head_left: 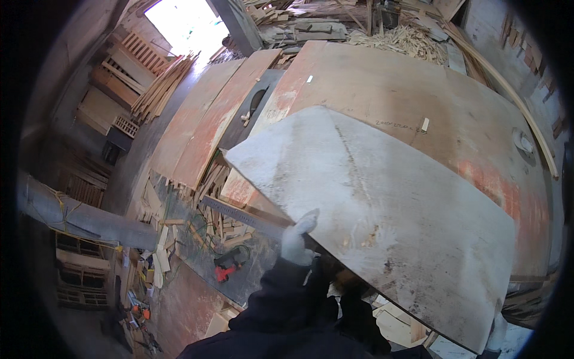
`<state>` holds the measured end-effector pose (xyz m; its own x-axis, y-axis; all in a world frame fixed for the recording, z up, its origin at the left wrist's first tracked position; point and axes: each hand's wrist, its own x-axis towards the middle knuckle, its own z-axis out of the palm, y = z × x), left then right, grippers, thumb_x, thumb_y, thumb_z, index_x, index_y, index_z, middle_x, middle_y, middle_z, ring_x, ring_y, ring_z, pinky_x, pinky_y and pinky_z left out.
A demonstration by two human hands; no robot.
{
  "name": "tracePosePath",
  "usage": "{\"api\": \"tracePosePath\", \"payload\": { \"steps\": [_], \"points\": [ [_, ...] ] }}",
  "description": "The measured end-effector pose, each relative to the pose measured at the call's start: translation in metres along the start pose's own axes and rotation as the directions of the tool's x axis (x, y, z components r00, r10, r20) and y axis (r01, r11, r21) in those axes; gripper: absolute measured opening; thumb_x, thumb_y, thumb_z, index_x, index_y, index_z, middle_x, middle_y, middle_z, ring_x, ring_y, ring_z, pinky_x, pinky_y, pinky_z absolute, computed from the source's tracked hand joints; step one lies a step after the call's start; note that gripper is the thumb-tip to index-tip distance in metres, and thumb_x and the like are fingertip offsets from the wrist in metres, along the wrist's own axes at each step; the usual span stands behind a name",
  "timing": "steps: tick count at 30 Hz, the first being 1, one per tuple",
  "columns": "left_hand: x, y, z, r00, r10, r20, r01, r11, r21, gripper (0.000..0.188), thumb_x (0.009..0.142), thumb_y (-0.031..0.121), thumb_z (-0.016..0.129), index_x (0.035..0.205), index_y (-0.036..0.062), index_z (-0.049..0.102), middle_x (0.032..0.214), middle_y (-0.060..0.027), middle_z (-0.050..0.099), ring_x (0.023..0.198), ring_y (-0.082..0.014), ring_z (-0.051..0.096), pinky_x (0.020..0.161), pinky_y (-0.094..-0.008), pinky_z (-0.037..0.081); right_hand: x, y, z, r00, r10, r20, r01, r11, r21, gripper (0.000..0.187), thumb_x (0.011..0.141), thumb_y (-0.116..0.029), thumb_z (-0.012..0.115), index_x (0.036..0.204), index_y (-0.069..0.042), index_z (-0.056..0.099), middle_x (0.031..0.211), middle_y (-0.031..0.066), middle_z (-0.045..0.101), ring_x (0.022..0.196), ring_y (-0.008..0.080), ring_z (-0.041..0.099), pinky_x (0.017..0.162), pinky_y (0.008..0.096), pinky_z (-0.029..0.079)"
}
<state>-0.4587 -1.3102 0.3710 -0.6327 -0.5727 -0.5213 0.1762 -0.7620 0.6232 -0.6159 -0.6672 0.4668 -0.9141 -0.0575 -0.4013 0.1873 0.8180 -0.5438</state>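
A large pale plywood sheet point(382, 221) is tilted over the worktop in front of me, its near edge raised toward my body. My left hand point(296, 242), in a white glove, grips the sheet's near left edge with the thumb on the upper face and the fingers mostly underneath. At the sheet's near right corner, my right hand point(497, 336), also gloved, shows only in part; it seems to hold that edge, with its fingers largely hidden. Beyond the sheet's left corner, a dark saw blade point(257, 102) stands up from a grey strip point(244, 119) in the worktop.
Brown worktop boards point(371, 78) lie under and beyond the sheet. A red-and-black power tool point(225, 272) lies on the floor at left, near wood offcuts point(224, 224). A grey post point(89, 212) stands farther left. Stacked timber point(161, 90) and shavings point(403, 45) are behind.
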Motion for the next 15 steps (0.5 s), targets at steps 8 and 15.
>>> {"api": "tracePosePath", "payload": {
  "steps": [8, 15],
  "points": [
    [-0.039, 0.086, -0.068, 0.987, 0.144, -0.067, -0.145, 0.989, -0.004, 0.048, 0.090, 0.008, 0.055, 0.135, -0.0104, 0.056, 0.135, -0.0179, 0.063, 0.125, -0.0287, 0.058, 0.111, -0.0385, 0.042, 0.034, -0.022, 0.078, 0.987, -0.142, 0.076, 0.114, 0.950, 0.291, 0.041, 0.103, -0.037, 0.056, 0.093, 0.002, 0.065, 0.082, 0.0035, 0.060, 0.076, 0.0122, 0.053, 0.067, 0.0331, 0.042],
    [-0.044, 0.175, -0.168, 0.959, 0.203, -0.200, -0.205, 0.979, 0.010, 0.052, 0.092, 0.010, 0.055, 0.137, -0.0152, 0.052, 0.136, -0.0222, 0.060, 0.126, -0.0329, 0.058, 0.110, -0.0425, 0.044, 0.035, -0.135, 0.180, 0.907, -0.402, 0.125, 0.412, 0.909, -0.064, 0.032, 0.098, -0.025, 0.058, 0.073, -0.005, 0.051, 0.065, 0.0047, 0.047, 0.060, 0.0193, 0.048, 0.056, 0.0374, 0.037]
  ]
}}
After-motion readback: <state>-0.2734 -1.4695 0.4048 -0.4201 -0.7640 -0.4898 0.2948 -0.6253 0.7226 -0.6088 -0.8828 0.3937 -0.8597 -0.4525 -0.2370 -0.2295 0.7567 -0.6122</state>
